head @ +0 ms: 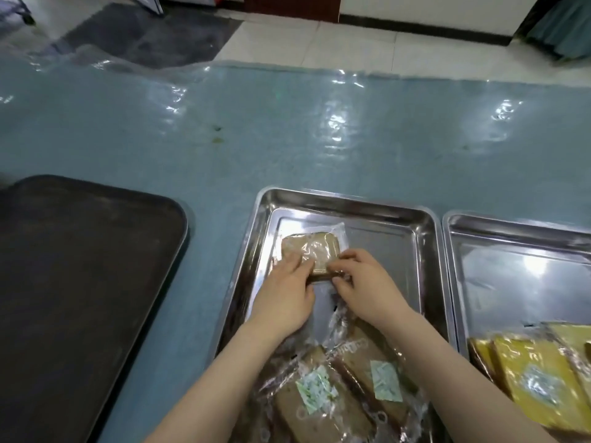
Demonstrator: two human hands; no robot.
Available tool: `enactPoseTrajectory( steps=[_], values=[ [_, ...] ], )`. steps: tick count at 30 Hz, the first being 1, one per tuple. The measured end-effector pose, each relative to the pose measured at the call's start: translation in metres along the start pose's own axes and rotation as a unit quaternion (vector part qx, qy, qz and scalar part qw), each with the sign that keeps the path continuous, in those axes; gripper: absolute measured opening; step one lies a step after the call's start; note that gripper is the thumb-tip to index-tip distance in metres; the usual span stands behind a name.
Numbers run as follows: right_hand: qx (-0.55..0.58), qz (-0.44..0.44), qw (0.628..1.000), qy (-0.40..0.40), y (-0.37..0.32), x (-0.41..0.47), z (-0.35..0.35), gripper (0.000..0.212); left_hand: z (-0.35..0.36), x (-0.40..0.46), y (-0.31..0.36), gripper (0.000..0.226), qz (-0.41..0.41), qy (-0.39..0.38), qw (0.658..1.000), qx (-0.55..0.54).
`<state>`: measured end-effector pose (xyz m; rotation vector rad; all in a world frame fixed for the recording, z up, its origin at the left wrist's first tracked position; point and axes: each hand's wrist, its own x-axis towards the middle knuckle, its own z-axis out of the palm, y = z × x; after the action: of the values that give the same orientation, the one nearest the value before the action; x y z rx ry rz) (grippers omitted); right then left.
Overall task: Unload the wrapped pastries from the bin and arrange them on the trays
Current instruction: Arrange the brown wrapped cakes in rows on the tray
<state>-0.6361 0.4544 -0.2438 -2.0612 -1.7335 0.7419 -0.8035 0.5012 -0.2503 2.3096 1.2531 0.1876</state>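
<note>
Wrapped pastry (309,251), far-left corner of steel tray (351,203): light, soft, slippery film. Left hand (287,282) and right hand (361,279) pinch its near edge; hold by edges.

Glossy metal tray (351,206) (mirror-bright) — matt dark tray (80,266).

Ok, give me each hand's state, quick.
Left hand: fingers curled on the wrapped pastry in the tray.
Right hand: pinching the same pastry.
</note>
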Motion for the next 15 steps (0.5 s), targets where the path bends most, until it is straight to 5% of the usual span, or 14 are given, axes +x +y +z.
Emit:
enactPoseTrajectory(
  steps=[4, 9, 15],
  values=[
    [-0.034, -0.023, 0.999, -0.029, 0.001, 0.016, 0.007, 0.05, 0.001, 0.019, -0.014, 0.068, -0.006, -0.041, 0.995, 0.089],
    [-0.036, -0.016, 0.999, -0.007, -0.008, 0.032, 0.016, 0.049, -0.006, 0.04, -0.035, 0.071, 0.022, -0.046, 0.983, 0.175],
    [0.057, 0.002, 0.997, -0.061, -0.006, 0.03, -0.004, 0.047, -0.006, 0.025, -0.028, 0.068, -0.002, -0.01, 0.994, 0.109]
  ],
)
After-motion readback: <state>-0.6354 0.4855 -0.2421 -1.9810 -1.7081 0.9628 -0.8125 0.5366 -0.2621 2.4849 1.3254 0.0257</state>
